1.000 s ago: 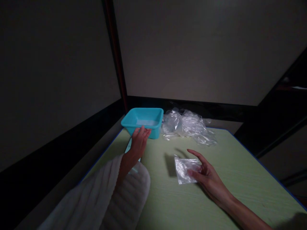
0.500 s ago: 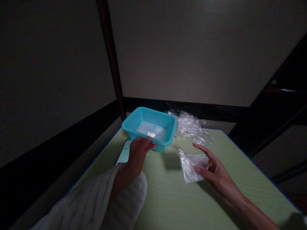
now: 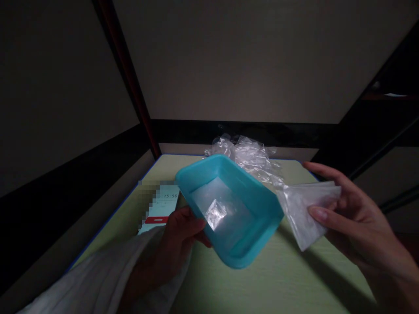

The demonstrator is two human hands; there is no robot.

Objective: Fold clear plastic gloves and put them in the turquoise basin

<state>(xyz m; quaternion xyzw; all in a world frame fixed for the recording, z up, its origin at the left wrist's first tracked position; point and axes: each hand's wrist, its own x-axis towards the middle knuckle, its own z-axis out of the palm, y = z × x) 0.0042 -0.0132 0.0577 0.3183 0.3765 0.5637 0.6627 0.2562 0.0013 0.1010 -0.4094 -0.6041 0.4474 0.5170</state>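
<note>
A turquoise plastic basin (image 3: 258, 192) is tilted above the table, and my left hand (image 3: 183, 231) grips its near left rim, thumb over the edge. Inside it lies a clear, flat plastic bag (image 3: 218, 213) with a bright reflection. To the right of the basin, my right hand (image 3: 350, 222) pinches a folded clear plastic bag (image 3: 307, 213) between thumb and fingers, the index finger raised off it. The folded bag's left corner comes close to the basin's right end; whether they touch, I cannot tell.
A heap of crumpled clear plastic bags (image 3: 252, 157) lies at the back of the pale green table (image 3: 262, 288). Left of the basin is a phone (image 3: 163, 205) with a lit timer screen. Behind the table stands a wall (image 3: 229, 65) with a dark lower band.
My left hand has brought the basin nearer and to the right, turning and tilting it. My right hand has moved right and slightly up with the folded bag. More of the phone shows.
</note>
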